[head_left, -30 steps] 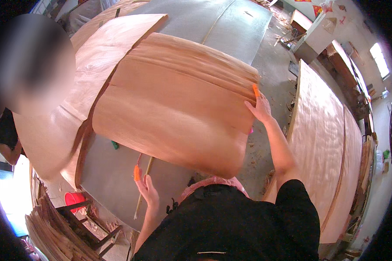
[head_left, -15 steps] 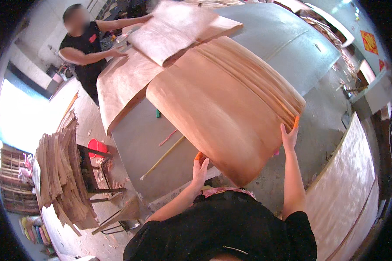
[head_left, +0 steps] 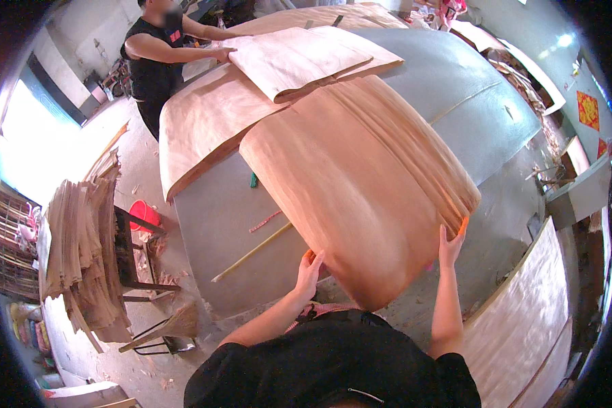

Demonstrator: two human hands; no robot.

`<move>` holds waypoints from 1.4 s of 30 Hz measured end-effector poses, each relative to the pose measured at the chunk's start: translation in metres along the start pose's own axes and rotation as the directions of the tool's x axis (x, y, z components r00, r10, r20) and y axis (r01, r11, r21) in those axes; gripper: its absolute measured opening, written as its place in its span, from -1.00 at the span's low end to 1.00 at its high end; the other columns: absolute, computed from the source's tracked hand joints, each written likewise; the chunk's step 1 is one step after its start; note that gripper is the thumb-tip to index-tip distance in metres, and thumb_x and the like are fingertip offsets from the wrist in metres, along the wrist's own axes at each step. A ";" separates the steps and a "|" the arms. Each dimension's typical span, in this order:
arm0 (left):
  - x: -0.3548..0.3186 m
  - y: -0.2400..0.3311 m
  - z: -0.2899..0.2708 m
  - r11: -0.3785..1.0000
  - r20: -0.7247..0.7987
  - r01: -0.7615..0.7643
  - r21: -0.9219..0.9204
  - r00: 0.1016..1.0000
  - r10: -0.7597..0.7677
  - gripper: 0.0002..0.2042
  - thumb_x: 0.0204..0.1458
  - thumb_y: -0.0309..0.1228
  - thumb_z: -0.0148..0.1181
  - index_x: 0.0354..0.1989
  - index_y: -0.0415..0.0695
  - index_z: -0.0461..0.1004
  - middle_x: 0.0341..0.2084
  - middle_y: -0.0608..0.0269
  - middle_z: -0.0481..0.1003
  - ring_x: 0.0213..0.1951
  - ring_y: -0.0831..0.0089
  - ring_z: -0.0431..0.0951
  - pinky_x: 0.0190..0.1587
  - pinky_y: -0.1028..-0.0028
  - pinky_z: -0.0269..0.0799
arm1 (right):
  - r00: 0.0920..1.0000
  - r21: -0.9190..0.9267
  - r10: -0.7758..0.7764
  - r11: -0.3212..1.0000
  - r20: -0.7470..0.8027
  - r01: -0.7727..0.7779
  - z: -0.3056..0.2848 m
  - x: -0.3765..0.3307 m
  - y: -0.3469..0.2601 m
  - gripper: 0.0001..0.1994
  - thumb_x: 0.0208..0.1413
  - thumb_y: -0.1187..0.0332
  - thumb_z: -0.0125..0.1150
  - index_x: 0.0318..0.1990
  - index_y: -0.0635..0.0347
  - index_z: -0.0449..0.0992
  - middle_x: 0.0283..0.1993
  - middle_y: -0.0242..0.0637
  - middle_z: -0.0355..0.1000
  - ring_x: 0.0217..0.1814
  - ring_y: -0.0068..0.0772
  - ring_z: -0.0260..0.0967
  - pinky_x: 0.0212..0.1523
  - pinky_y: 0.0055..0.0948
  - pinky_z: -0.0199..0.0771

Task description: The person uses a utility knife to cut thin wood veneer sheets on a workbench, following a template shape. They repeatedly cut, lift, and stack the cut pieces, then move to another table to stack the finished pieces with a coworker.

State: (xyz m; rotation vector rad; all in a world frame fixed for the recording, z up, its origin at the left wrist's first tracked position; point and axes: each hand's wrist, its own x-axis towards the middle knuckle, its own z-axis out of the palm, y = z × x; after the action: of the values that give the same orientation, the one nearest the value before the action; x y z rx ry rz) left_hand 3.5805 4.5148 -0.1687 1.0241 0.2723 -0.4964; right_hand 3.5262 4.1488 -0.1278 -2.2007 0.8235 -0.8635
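Note:
Both my hands grip the near edge of a large reddish-brown wood veneer sheet [head_left: 353, 183], whose near end sags toward my waist. My left hand [head_left: 309, 275] is closed on its left near corner, and my right hand [head_left: 450, 245] on its right near corner, where the sheet is rippled. Orange covers show on some fingers. The far part of the sheet lies by a paler veneer [head_left: 211, 129] on a grey table [head_left: 211, 224]. Across the table, a person in black [head_left: 155, 54] has both hands at another pale sheet [head_left: 306, 61].
A yellow stick [head_left: 251, 253], a reddish strip [head_left: 265, 222] and a small green object [head_left: 253, 180] lie on the table. Stacked veneer strips [head_left: 81, 258] rest on a stand at left, beside a red bucket [head_left: 144, 215]. Pale sheet material [head_left: 523, 319] stands close on my right.
The veneer in my hands has come slightly nearer to me, its far part lower. The other person's pale sheet, blurred and raised before, now lies flatter. My view has shifted a little.

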 end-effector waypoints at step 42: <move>0.225 0.272 -0.505 0.762 -0.567 -0.628 -0.159 0.689 0.450 -0.51 0.04 -0.09 -0.04 0.07 -0.16 0.20 -0.06 0.21 0.31 -0.03 0.40 0.30 0.07 0.49 0.10 | 0.792 -0.353 -0.403 0.735 0.458 0.579 0.176 -0.025 -0.196 -0.41 -0.09 0.40 -0.01 0.18 0.21 0.05 0.26 -0.12 -0.07 0.29 -0.08 -0.15 0.25 -0.16 -0.21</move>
State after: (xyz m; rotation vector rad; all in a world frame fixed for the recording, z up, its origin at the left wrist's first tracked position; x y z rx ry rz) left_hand 3.9190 5.0071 -0.3175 0.8162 0.4731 0.3845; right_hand 3.7043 4.3424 -0.0974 -2.9926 0.2616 -0.4817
